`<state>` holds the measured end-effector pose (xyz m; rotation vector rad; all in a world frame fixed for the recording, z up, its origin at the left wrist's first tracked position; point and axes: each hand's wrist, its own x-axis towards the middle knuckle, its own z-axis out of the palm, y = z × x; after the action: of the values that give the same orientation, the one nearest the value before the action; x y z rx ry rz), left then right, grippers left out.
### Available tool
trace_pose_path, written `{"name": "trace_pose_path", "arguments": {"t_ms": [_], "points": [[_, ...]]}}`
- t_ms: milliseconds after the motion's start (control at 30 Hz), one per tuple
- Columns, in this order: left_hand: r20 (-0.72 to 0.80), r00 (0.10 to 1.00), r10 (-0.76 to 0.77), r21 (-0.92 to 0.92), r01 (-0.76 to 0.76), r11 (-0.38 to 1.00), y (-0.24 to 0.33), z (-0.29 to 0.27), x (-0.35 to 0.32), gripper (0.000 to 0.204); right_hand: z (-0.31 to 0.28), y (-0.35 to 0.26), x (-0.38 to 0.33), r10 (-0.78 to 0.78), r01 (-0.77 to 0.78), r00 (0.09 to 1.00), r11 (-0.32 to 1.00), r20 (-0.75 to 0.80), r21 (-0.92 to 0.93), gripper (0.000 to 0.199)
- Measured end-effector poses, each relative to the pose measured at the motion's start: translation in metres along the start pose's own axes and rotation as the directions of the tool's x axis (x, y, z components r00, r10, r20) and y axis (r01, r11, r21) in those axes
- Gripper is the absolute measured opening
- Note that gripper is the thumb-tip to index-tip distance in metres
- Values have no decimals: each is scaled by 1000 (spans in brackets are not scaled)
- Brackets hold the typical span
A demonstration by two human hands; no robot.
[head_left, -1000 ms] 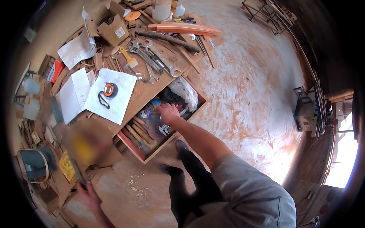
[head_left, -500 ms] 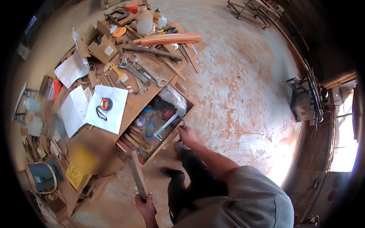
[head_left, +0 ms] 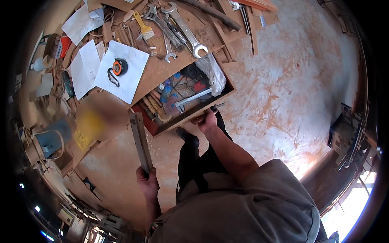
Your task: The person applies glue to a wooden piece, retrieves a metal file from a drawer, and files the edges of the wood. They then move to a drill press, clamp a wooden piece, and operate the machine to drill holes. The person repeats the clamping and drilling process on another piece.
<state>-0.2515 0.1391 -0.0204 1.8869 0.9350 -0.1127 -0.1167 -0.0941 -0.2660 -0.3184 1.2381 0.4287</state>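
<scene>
Fingers of the left hand (head_left: 148,183) are wrapped around the near end of a long strip (head_left: 142,141), which runs from the fist toward the far side, slightly left. Its far end lies just beside the drawer's left end; whether they touch is unclear. Fingers of the right hand (head_left: 208,121) are curled just under the near edge of the open drawer (head_left: 194,112); a thin rod (head_left: 220,105) pokes out on their right. Hand and drawer edge hide part of this grip, so I cannot tell what it closes on. Within the drawer, a caliper (head_left: 193,97) lies beyond those fingers; smaller contents are hard to make out. At left, a blurred patch hides part of the bench. Far pieces of wood are cut off.
</scene>
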Motion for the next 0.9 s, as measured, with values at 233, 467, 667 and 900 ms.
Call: {"name": "trace_pose_path", "arguments": {"t_ms": [233, 467, 667, 900], "points": [[13, 993, -117, -70, 118, 991, 24, 25, -16, 26, 32, -2, -13, -71, 119, 957, 980, -282, 158, 28], [112, 985, -130, 42, 126, 991, 22, 34, 3, 29, 77, -6, -10, -68, 105, 969, 983, -239, 149, 32], [228, 974, -7, 36, -1, 999, 41, 31, 30, 24, 145, -10, 20, -40, 61, 988, 988, -146, 142, 30], [547, 837, -12, -33, 36, 999, 95, 85, 70, 26, 88, -70, 7, -135, 126, 986, 987, -93, -96, 28]]}}
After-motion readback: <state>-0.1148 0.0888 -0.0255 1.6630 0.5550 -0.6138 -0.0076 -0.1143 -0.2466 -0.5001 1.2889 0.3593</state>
